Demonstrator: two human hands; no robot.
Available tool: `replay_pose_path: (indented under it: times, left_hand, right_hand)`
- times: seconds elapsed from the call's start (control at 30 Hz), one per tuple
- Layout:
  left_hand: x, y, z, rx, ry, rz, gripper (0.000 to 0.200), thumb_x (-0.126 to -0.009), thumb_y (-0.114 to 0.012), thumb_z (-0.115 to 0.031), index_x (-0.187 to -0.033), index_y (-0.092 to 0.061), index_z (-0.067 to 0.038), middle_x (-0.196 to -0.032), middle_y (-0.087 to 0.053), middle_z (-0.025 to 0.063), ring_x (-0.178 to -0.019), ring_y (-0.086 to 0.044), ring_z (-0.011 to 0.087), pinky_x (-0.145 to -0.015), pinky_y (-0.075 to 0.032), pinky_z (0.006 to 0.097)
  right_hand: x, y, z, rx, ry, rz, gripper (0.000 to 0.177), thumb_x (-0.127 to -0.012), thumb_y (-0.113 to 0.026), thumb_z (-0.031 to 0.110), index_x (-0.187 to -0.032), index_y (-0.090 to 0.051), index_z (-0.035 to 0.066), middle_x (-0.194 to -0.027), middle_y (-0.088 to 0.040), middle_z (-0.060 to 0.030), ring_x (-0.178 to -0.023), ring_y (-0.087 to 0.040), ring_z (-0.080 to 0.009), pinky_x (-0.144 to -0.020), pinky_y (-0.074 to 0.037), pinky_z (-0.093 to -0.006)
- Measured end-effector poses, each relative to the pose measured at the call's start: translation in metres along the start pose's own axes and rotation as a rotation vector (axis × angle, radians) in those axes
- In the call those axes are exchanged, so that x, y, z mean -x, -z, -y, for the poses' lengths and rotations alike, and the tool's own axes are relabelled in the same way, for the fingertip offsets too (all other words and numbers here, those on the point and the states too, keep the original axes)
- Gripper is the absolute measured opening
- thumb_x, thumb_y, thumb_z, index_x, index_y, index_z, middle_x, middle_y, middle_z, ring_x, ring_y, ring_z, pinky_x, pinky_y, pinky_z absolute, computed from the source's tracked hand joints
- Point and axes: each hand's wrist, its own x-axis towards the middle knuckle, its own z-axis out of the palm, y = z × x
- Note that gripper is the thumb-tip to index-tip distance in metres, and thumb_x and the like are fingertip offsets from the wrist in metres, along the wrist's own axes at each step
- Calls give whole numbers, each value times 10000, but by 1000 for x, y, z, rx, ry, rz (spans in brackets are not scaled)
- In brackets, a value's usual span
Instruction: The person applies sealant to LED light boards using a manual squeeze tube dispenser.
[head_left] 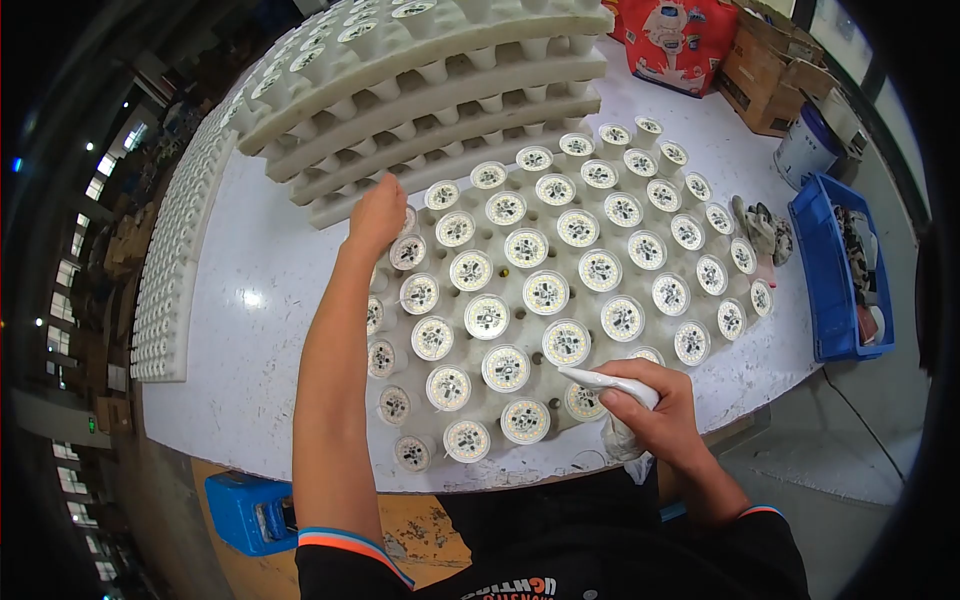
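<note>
A pale foam tray (510, 275) holds rows of white round lamp cups, each with an LED board (546, 292) in its top. My left hand (380, 212) is at the tray's far left corner, fingers closed beside a lamp cup (408, 220); whether it holds anything is hidden. In my right hand (650, 405) is a white pointed tube (610, 383), its tip over the near part of the tray, close to an LED board (566, 342). A whitish wrapping hangs under that hand.
Stacked foam trays (430, 110) with more cups stand at the back; another long tray (165, 290) lies left. On the right are a blue bin (835, 270), a white bucket (808, 145), a cardboard box (765, 75) and a red bag (675, 40). A blue stool (245, 515) is below.
</note>
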Motion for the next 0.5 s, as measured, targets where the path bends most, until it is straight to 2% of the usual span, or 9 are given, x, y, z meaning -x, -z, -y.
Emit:
replay_pose_path:
  times: [0.1, 0.2, 0.3, 0.4, 0.5]
  left_hand:
    - [1, 1, 5, -60, 45, -76, 143, -897, -571, -172, -980, -566, -56, -941, -679, 227, -920, -633, 418, -801, -471, 499]
    - [8, 12, 17, -44, -2, -39, 236, -894, -553, -165, -1111, -600, -85, -955, -684, 207, -934, -633, 415, -844, -468, 484]
    - [13, 17, 36, 158, -144, 82, 422, -864, -547, -115, -1285, -569, -135, -1130, -657, 184, -1070, -608, 369, -932, -455, 445]
    - [14, 22, 50, 301, -393, 260, 539, -826, -557, -101, -1359, -540, -182, -1315, -570, 146, -1217, -538, 304, -1018, -414, 410]
    - [21, 37, 38, 137, -321, 339, 558, -794, -609, -132, -1347, -561, -181, -1398, -500, 129, -1290, -483, 257, -1056, -386, 380]
  right_hand:
    - [0, 0, -2, 13, 3, 2, 258, -862, -705, 92, -1099, -683, -8, -967, -707, -87, -831, -626, -114, -730, -494, -271]
    - [0, 0, -2, 11, -7, 9, 275, -854, -715, 92, -1108, -681, -8, -972, -709, -90, -834, -629, -117, -734, -497, -273]
    - [-1, 0, -2, 7, -11, 5, 300, -844, -728, 98, -1120, -678, -8, -981, -712, -96, -843, -637, -123, -742, -502, -277]
    - [0, -1, -1, 15, 6, -2, 320, -835, -738, 102, -1129, -676, -7, -987, -713, -101, -851, -645, -130, -749, -507, -282]
    - [1, -2, 1, 36, 14, -3, 325, -831, -741, 102, -1131, -676, -5, -989, -714, -104, -852, -649, -132, -749, -510, -283]
